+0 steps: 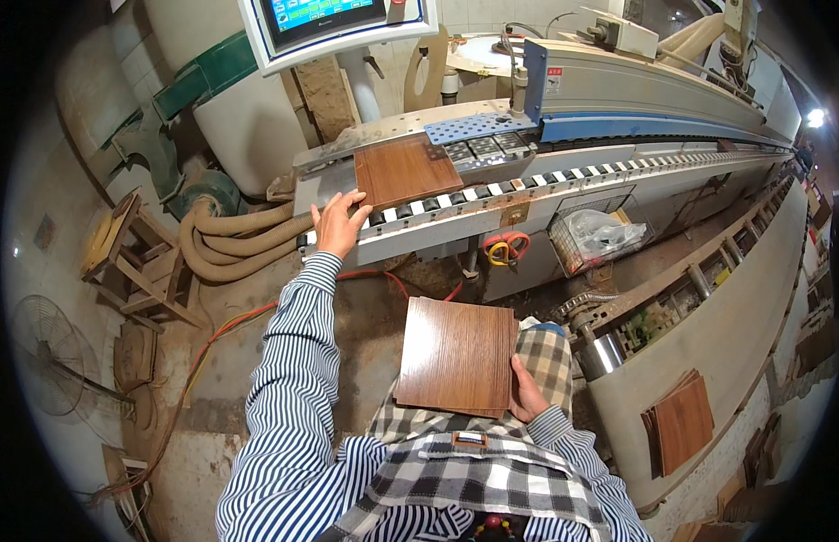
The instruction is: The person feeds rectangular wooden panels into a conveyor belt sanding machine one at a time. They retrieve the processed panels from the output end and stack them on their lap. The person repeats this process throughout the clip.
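Note:
My left hand [340,222] reaches forward, fingers spread on the near corner of a brown wood-grain panel [406,169] that lies flat at the infeed end of a long machine's conveyor track [546,179]. My right hand [528,394] grips the right edge of a stack of similar brown panels [455,354] resting on my checked apron over my lap. Both forearms wear striped sleeves.
A control screen [333,25] hangs above the machine. Beige flexible hoses [229,239] curl on the floor to the left, beside a wooden stool [135,262] and a fan [49,354]. A wire basket with plastic [595,237] hangs under the track. More brown panels [681,423] lie lower right.

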The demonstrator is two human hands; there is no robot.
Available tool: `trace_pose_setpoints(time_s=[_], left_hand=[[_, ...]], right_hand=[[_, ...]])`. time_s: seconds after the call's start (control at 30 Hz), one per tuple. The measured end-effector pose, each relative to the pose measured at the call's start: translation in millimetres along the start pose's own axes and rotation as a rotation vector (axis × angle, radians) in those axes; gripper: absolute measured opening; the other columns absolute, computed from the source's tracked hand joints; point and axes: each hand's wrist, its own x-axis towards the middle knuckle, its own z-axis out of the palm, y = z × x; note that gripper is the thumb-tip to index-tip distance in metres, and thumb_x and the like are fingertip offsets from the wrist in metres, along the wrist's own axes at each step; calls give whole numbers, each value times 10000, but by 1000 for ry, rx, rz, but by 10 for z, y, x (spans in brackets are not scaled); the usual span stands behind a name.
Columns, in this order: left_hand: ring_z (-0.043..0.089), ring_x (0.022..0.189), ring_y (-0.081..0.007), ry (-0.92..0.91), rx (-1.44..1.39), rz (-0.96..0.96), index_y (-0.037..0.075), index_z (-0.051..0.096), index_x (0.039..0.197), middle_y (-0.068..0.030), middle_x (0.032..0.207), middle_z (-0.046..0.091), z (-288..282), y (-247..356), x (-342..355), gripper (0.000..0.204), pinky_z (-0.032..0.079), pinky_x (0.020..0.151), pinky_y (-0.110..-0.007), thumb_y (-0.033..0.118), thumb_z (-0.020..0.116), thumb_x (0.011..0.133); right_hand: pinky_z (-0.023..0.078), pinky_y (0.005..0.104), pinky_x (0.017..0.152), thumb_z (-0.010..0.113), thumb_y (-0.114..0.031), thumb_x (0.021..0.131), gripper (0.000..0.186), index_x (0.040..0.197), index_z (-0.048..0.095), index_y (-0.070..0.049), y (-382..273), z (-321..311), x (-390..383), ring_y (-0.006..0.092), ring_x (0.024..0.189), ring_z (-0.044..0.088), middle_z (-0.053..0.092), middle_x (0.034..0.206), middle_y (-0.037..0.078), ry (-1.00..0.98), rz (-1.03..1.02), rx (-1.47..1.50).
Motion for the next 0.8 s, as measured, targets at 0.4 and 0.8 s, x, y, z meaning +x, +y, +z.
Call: trace_pose_setpoints(time_s=[0.4, 0.8], left_hand=[[424, 1285, -307, -39, 76, 78, 162, 670, 1032, -115, 1118, 650, 548, 953, 354, 290, 59, 1096, -609, 371, 619, 837], [473, 1234, -277, -44, -217, 231, 135, 408, 1321, -95, 1276, 541, 1387, 1575, 639, 467, 160, 1083, -588, 239, 557, 891]], right_hand=[[364, 419, 1065, 421, -479, 963, 649, 1449, 227, -96, 66, -109, 65, 224, 1304, 372, 341, 1440, 89, -55, -40, 69], [409, 369, 1045, 419, -300, 990, 538, 1438, 252, -54, 29, -165, 34, 191, 1242, 453, 391, 1406, 102, -166, -50, 265]])
